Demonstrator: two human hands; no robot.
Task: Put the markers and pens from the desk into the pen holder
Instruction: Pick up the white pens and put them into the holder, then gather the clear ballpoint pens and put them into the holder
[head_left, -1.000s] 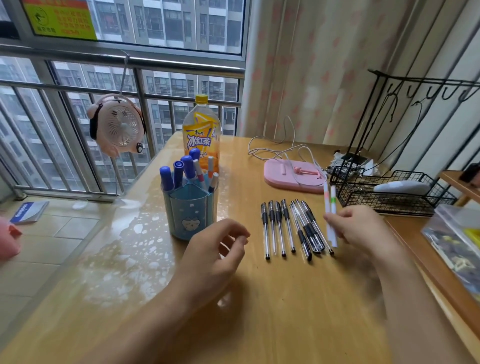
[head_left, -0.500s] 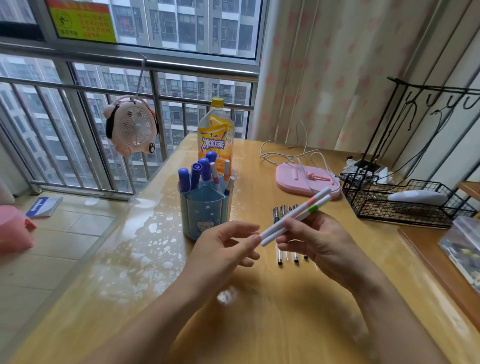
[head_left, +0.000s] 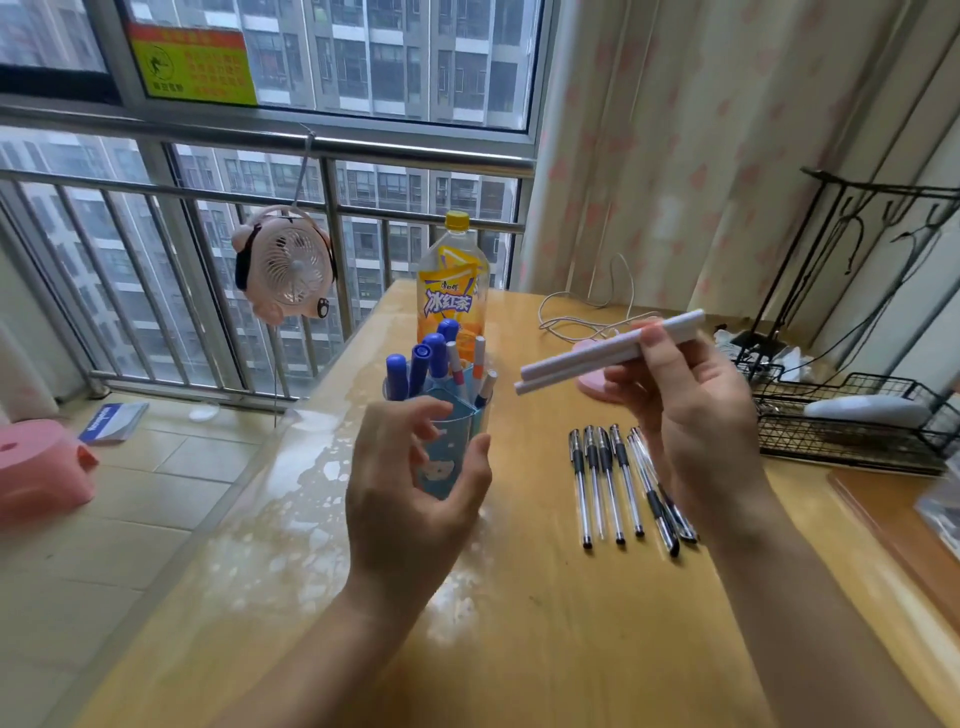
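A blue pen holder (head_left: 448, 457) stands on the wooden desk (head_left: 545, 623), with several blue markers (head_left: 423, 361) and thin pens in it. My left hand (head_left: 410, 499) hovers in front of the holder, fingers curled and apart, and hides part of it. Two white markers (head_left: 582, 361) lie side by side in my right hand (head_left: 691, 410), which holds them raised above the desk, right of the holder, tips pointing left. Several clear ballpoint pens (head_left: 618, 483) lie in a row on the desk under my right hand.
An orange drink bottle (head_left: 453, 291) stands behind the holder. A pink stand (head_left: 589, 382) with white cable lies at the back. A black wire basket (head_left: 852, 421) sits at the right. A pink fan (head_left: 284, 267) hangs on the window rail.
My right hand has lifted the two white markers off the desk and carried them up and left. My left hand touched their tips, then let go and moved toward the holder.
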